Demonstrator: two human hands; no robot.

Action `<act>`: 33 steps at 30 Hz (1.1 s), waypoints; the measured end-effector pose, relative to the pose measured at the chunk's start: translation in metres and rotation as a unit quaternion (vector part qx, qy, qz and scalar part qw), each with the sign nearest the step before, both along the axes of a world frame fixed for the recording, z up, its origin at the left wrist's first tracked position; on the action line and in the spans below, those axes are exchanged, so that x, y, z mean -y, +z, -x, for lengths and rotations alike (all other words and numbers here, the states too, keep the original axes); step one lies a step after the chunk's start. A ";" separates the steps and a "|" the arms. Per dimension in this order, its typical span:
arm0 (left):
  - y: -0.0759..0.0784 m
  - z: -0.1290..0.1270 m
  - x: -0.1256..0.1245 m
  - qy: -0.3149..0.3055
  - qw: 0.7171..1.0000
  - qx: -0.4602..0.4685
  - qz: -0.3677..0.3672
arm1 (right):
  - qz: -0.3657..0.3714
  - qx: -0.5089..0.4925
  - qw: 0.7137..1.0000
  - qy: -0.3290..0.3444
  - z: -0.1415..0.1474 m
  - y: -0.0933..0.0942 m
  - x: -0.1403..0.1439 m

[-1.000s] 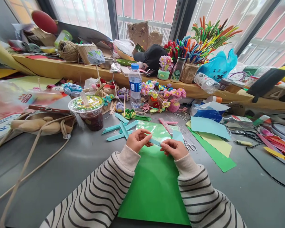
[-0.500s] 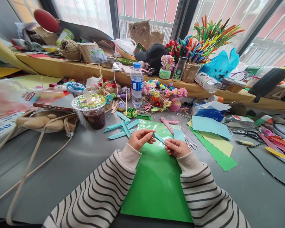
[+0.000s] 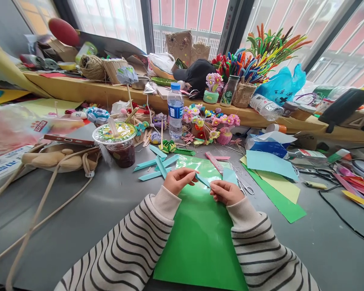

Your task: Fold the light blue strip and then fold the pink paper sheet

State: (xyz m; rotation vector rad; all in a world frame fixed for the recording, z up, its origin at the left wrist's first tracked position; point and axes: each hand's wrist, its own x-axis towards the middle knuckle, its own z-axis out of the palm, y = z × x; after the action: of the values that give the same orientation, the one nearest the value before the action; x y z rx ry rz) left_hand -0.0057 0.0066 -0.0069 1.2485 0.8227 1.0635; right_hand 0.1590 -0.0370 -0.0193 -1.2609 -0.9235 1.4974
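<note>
From my remote view, little lettering resolves. The blue plastic bag (image 3: 280, 87), far beyond my hands (image 3: 203, 184) and to their right, carries dark printed characters and a cross mark; I cannot read them. The water bottle (image 3: 175, 109), straight beyond the hands, has a blue label with illegible white print. The white box (image 3: 1, 169), far to their left, shows blue characters, also illegible.

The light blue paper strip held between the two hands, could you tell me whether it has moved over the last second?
Yes. The light blue paper strip has tilted, its left end raised toward the water bottle.
</note>
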 end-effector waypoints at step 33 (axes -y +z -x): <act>-0.006 -0.004 0.000 -0.090 0.994 0.002 0.069 | -0.153 0.184 0.971 0.018 0.012 -0.006 0.005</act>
State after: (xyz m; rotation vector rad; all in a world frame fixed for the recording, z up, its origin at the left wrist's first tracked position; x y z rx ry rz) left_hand -0.0016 0.0064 -0.0126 1.1805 0.7520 0.8496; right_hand 0.1465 -0.0418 -0.0251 -1.3152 -1.3683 1.1083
